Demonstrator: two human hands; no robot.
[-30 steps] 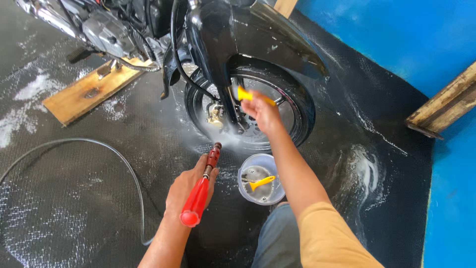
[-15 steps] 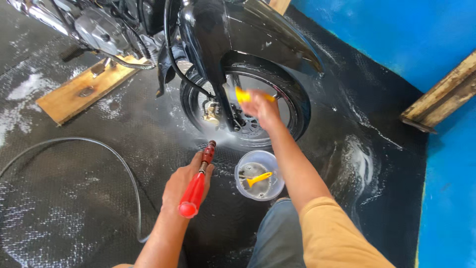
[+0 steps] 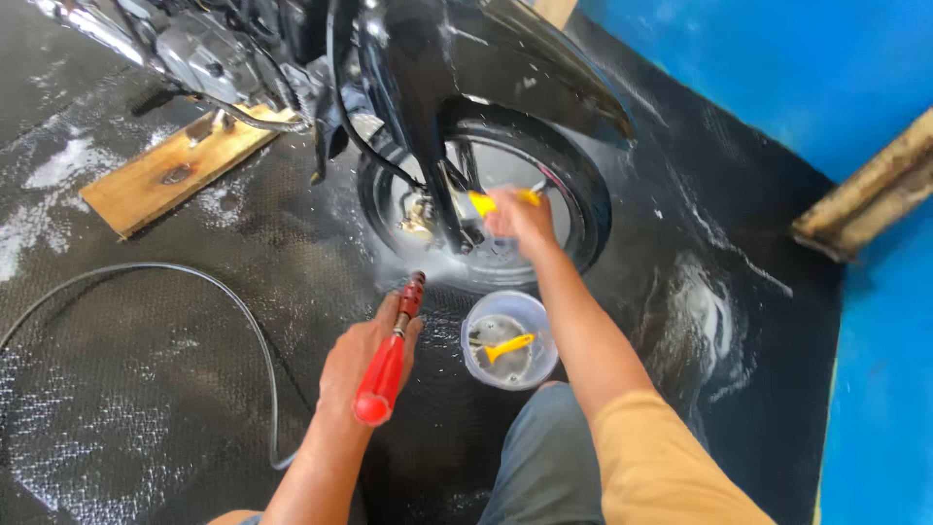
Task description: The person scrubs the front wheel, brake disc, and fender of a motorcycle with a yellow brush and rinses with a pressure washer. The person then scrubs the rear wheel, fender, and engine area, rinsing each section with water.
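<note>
My right hand (image 3: 520,224) grips a yellow brush (image 3: 498,200) pressed against the soapy front wheel (image 3: 573,194) of a black motorcycle (image 3: 428,68). A red-handled spray gun (image 3: 386,365) is held in my left hand (image 3: 358,360), its dark nozzle aimed toward the wheel's lower part and a black hose (image 3: 194,292) trailing from it. Between my arms, on the floor, stands a small clear bucket (image 3: 508,340) with another yellow brush inside.
The black rubber floor mat (image 3: 146,408) is wet with foam patches. A wooden plank (image 3: 175,170) lies under the motorcycle's stand at left. A blue wall (image 3: 777,68) stands at right, with a wooden beam (image 3: 865,190) leaning by it.
The view has shifted slightly. My right hand keeps the brush at the wheel, moved a little lower. My left hand still holds the spray gun in nearly the same place.
</note>
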